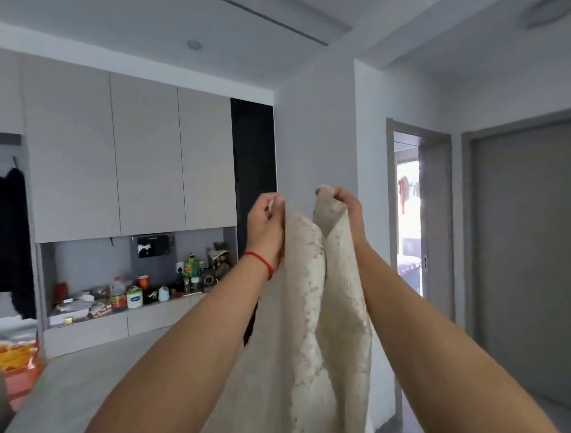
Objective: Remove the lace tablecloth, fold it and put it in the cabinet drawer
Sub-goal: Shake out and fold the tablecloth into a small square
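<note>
Gripping one lace tablecloth (310, 328) with two raised hands: left hand (266, 231) pinching its top edge, right hand (343, 207) fisted around the neighbouring edge, cloth hanging between both forearms. Hanging above the bare grey surface (73, 395) with free air all round. Crowding the far cabinet shelf (119, 314): bottles and jars.

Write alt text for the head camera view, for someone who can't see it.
Two raised hands, the left hand and right hand, each grip a top corner of a cream lace tablecloth that hangs down between the forearms. Behind are grey wall cabinets over a cluttered shelf.
</note>
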Available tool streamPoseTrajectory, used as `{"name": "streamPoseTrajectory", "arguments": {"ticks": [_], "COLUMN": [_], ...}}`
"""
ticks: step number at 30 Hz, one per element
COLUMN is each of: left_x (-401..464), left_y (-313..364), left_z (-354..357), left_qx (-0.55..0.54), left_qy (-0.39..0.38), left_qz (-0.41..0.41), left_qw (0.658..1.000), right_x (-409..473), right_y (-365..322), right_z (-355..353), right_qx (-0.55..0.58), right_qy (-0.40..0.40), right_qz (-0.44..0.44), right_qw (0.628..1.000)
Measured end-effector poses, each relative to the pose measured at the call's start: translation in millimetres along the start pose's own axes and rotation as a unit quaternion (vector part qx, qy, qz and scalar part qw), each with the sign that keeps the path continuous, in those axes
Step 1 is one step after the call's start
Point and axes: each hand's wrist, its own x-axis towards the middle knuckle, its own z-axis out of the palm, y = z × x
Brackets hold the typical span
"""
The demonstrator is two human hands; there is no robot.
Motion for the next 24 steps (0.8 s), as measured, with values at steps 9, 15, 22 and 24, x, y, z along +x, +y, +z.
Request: {"name": "streamPoseTrajectory", "arguments": {"ticks": [9, 15, 22, 24], "left_x": [-2, -1, 2, 1], "left_y": [-9, -7, -2, -2], "left_z": [11, -4, -13, -17], "left_qx": [-0.15, -0.21, -0.216, -0.211], "left_qy": [-0.107, -0.126, -0.155, -0.157], "left_qz": [-0.029, -0.037, -0.05, -0.038], "left_qw": [0.983, 0.969, 0.963, 0.964], "right_x": [-4, 0, 5, 4], "right_y": [-15, -5, 3, 4], "right_z": [1, -7, -4, -2], "right_qx": [0.008, -0.135, -0.083, -0.075], "right_qy": [-0.156, -0.137, -0.182, -0.202], "right_qz": [-0.043, -0.125, -0.099, -0.096], "right_qw": [0.987, 0.973, 0.975, 0.972]}}
